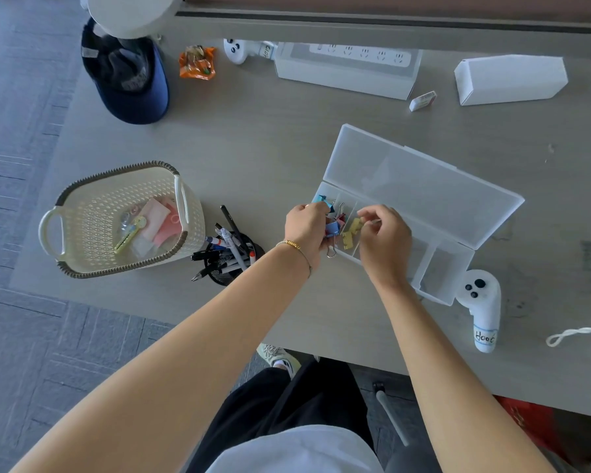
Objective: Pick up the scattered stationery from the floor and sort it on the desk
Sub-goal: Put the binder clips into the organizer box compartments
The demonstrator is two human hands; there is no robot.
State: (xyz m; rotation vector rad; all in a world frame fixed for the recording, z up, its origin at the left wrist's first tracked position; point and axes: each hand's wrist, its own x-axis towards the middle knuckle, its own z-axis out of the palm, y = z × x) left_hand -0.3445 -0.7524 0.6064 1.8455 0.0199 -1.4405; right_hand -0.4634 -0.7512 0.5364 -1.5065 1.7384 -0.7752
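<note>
Looking down over both forearms, we see our left hand (306, 230) curled round a bunch of binder clips (331, 228), blue ones plainest, with a wire handle hanging below the fingers. Our right hand (384, 237) has its fingertips bent together over the yellow clips (352, 230); it seems to pinch one by its wire, though the fingers hide the contact. Both hands sit over the left-end compartment of the clear organiser box (437, 264), which lies on the grey desk (270, 148) with its lid (417, 186) flung open away from us. Left of the hands stands a black mesh pen cup (229, 257) crammed with pens and markers, and beyond that a cream basket (93, 206) holding pink notes, a small yellow-green cutter and some rings. A white controller (483, 302) lies just beside the box's right end. Farther back rest a navy cap (130, 80), an orange wrapper (197, 63), a power strip (359, 54), an eraser (422, 100) and a white carton (510, 80).
</note>
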